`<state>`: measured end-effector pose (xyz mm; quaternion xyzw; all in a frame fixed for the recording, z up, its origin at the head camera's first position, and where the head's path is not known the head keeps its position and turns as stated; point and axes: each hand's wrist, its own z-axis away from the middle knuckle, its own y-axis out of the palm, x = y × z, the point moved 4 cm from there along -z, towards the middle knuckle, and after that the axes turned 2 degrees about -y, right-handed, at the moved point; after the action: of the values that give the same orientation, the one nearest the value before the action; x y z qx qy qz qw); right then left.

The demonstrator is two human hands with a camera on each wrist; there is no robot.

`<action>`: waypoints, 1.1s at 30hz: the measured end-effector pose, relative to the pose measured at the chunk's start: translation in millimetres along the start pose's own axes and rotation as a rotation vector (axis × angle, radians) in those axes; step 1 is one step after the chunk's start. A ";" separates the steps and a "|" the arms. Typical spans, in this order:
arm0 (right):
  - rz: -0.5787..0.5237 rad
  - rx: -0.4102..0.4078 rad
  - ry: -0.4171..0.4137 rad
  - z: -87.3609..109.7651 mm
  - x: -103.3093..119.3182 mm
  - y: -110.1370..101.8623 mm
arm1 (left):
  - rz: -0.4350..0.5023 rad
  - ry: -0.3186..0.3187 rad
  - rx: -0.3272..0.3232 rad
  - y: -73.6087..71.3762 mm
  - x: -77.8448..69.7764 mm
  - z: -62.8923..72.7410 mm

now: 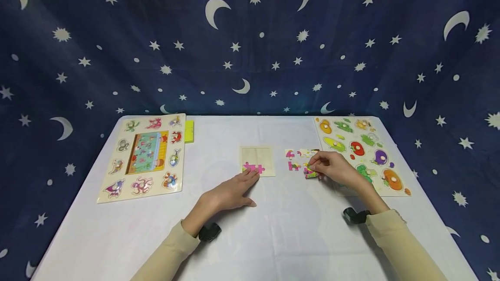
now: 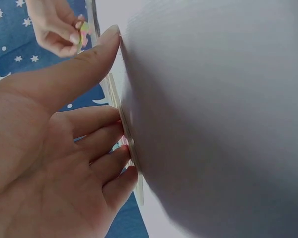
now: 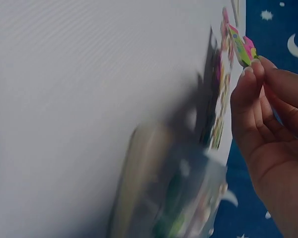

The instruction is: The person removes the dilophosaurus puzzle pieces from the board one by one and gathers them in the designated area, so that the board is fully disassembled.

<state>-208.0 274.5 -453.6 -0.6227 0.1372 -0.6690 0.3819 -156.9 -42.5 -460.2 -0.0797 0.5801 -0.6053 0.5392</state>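
Observation:
A square wooden puzzle tray (image 1: 269, 159) lies mid-table, with pink puzzle pieces (image 1: 254, 168) along its near edge. My left hand (image 1: 232, 192) rests flat with straight fingers on the tray's near edge, thumb spread on the cloth. My right hand (image 1: 336, 168) pinches a pink-and-green jigsaw piece (image 3: 243, 47) between thumb and fingertips, raised a little above the table. Under and beside it lie several loose jigsaw pieces (image 1: 294, 166), partly covered by the hand.
At the left lies a sea-animal peg board (image 1: 177, 179), with a yellow-green block (image 1: 189, 131) by its far corner. A vegetable peg board (image 1: 328, 144) lies at the right, partly under my right forearm. A dark starry curtain (image 1: 258, 64) hangs behind the white table (image 1: 289, 237).

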 end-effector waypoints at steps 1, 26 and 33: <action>0.011 -0.013 0.006 3.6 -3.9 -2.8 | 0.000 0.003 -0.001 -0.2 -0.2 -0.2; 0.166 -0.077 -0.013 24.1 -17.2 -11.5 | -0.033 0.014 -0.025 -1.1 -1.6 3.2; 0.149 -0.068 -0.044 14.2 -4.5 -1.1 | -0.066 0.022 -0.028 -0.5 -3.1 1.9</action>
<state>-195.4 282.4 -453.5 -0.6379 0.1973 -0.6198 0.4125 -154.5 -41.5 -457.5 -0.0996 0.5915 -0.6154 0.5113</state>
